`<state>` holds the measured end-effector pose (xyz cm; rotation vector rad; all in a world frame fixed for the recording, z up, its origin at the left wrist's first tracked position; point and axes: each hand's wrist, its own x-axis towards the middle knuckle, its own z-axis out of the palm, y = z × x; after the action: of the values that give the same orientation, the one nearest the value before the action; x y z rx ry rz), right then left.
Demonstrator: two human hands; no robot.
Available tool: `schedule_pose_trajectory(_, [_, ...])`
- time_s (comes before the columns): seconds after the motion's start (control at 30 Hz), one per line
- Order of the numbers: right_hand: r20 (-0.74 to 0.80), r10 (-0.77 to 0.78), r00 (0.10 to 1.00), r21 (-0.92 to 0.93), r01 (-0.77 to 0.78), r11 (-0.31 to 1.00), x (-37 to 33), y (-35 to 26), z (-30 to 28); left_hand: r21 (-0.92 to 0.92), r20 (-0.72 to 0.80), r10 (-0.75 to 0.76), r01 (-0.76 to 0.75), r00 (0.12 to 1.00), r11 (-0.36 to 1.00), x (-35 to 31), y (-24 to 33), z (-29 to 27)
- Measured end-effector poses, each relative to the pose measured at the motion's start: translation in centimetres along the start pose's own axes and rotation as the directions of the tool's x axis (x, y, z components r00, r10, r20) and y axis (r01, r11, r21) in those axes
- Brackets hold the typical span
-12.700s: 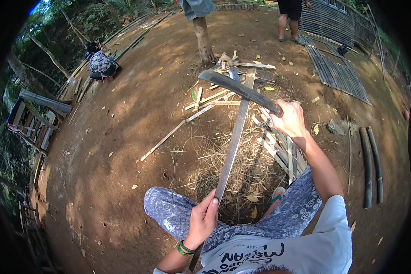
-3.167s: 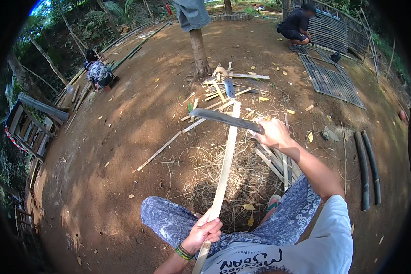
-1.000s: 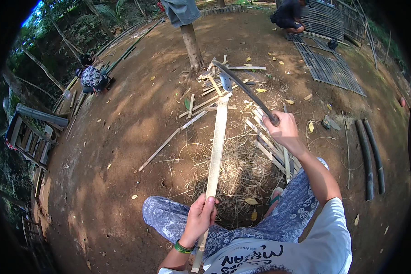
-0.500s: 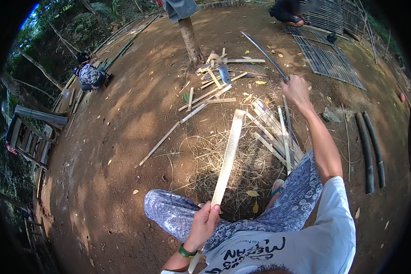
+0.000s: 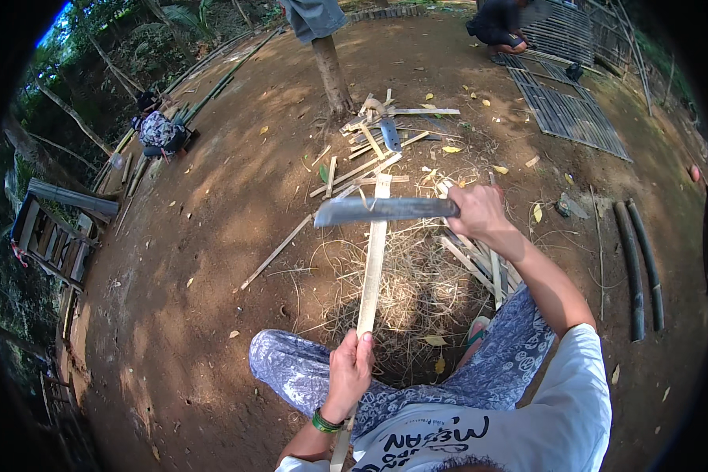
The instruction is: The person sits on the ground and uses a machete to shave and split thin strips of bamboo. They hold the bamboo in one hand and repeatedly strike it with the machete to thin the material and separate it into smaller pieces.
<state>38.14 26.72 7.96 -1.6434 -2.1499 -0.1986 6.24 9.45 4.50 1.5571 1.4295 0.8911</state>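
My left hand (image 5: 349,376) is closed around the lower part of a long pale bamboo strip (image 5: 372,275), which slants upward away from me. In my right hand (image 5: 482,219) is the handle of a machete (image 5: 385,209). Its broad grey blade, slightly blurred, lies across the strip near the far end and points left. A thin curl (image 5: 367,198) rises at the blade where it crosses the strip. Under the strip, a heap of bamboo shavings (image 5: 405,287) covers the ground before my crossed legs.
Split bamboo strips (image 5: 480,267) lie beyond my right knee. Farther off, bamboo offcuts (image 5: 354,175) and another broad blade (image 5: 390,135) lie by a tree trunk (image 5: 332,75). Two dark poles (image 5: 631,267) lie right, near a slatted panel (image 5: 570,110). People crouch far left and far right.
My right hand has swung the machete down and left, from raised and pointing away to lying across the strip. The strip's far end has shifted left; my left hand still grips it.
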Motion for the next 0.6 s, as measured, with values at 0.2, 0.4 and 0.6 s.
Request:
schedule_pose_trajectory(0.2, [-0.149,0.503,0.851,0.216,-0.468,0.857,0.8,7.9,-1.2,-0.160,0.067,-0.105,0.114,0.992,0.981,-3.2,-1.0,-0.5])
schedule_pose_trajectory(0.4, [-0.028,-0.040,0.999,0.234,0.046,0.971,-3.9,-4.1,0.3,-0.362,0.207,-0.174,0.240,0.963,0.901,0.6,0.7,0.1])
schedule_pose_trajectory(0.6, [0.111,-0.273,0.956,0.207,0.247,0.947,-7.0,-7.9,1.4,-0.395,0.232,-0.174,0.256,0.957,0.883,1.8,1.1,0.5])
